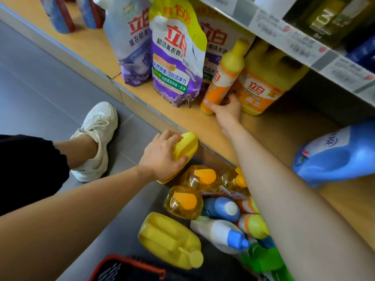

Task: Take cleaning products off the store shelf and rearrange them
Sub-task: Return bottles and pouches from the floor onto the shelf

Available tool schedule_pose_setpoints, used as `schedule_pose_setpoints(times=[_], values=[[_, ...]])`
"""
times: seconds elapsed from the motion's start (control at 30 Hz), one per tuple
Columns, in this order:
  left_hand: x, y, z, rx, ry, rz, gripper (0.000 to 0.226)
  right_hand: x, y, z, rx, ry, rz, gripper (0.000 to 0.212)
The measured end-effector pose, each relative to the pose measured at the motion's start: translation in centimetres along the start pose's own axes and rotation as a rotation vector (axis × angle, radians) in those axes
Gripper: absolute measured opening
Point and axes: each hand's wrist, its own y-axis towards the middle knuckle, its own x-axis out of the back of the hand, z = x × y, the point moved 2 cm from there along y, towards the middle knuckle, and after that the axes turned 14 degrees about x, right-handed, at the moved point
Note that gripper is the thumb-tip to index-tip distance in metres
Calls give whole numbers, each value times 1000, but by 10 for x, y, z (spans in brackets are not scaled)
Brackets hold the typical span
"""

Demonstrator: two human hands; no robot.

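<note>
At the very bottom a black basket [125,268] with a red rim is seen. Just beside it a lying yellow jug [168,238] of smooth plastic is laid on its side on the grey tiled floor [40,88]. Next to it many bottles are packed close together: a white bottle [217,231] with a blue cap, green bottles [261,258], a blue bottle [219,207] with a white cap, and clear bottles [183,201] of golden liquid with orange caps. Little free room is left there, but wide bare floor is seen to the left, up to a white shoe [95,138]. A bit farther, the yellow-topped jug [187,146] is gripped at its handle by the left hand [162,157], with the fingers curled over it, just in front of the metal-trimmed edge of the wooden shelf [269,130]. On the shelf, a slim bottle [227,74], yellow above and orange below, is held low down by the right hand [226,111], with the thumb and fingers wrapped round it. It is tilted, close against a big jug [263,86] with an orange label. Bare shelf is left to the right, up to a blue jug [336,155] laid on its side. Behind, soft shiny pouches [176,57] are stood upright, marked "立白" in red, with "150" and "3倍洁净力" on the front one. The same "立白" is printed on the big jug. Above, blurred price tags [300,44] are fixed along the upper shelf edge, which hangs over the big jug.
</note>
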Motion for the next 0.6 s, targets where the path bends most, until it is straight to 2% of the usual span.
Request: schedule_pose_setpoints(times=[0.13, 0.4, 0.6], values=[[-1, 0, 1, -7, 19, 12, 66, 10, -21, -3, 37, 82, 9, 59], [3, -2, -1, -5, 123, 24, 72, 66, -82, 25, 97, 8, 132, 55], [30, -14, -25, 151, 224, 214, 85, 110, -151, 80, -7, 123, 254, 26]])
